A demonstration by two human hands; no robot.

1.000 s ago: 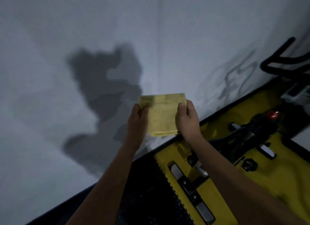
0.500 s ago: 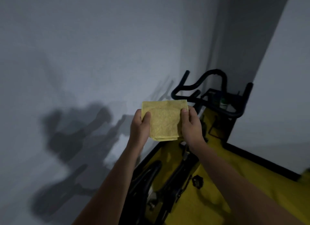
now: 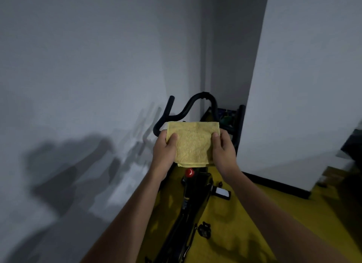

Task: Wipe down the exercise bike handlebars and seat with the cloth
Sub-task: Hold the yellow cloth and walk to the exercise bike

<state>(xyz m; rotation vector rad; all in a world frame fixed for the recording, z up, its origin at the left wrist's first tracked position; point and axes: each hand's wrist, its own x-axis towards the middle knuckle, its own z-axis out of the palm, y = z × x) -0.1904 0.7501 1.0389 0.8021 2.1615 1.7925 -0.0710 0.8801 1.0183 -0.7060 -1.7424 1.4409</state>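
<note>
While stretched flat between both hands, folded yellow cloth [image 3: 191,144] held up in front of the chest, directly over the exercise bike [image 3: 193,200]. Left hand [image 3: 164,152] pinching the cloth's left edge, thumb laid on the front face, fingers tucked behind; right hand [image 3: 223,148] pinching the right edge the same way — both grips narrow, closed on fabric, nothing else held. Long side of the folded cloth running left to right, roughly level.

Handlebars [image 3: 193,105] lying just beyond and above the cloth's top edge, farther from the body, black loop rising centre with one horn up to the left and an upright post [image 3: 240,123] at the right. Bars spanning crosswise, so parallel to the cloth's long side — a straight push forward and slightly up likely enough to drape it over them. Left horn nearer the left hand, right-side post nearer the right hand; neither hand clearly closer overall.

Red knob [image 3: 189,172] showing right under the cloth's lower edge, frame running back toward the viewer over the yellow floor [image 3: 244,223]. Seat not in view — presumably below and behind the frame's near end. No wiping contact yet, judging by the gap between cloth and bars.
</note>
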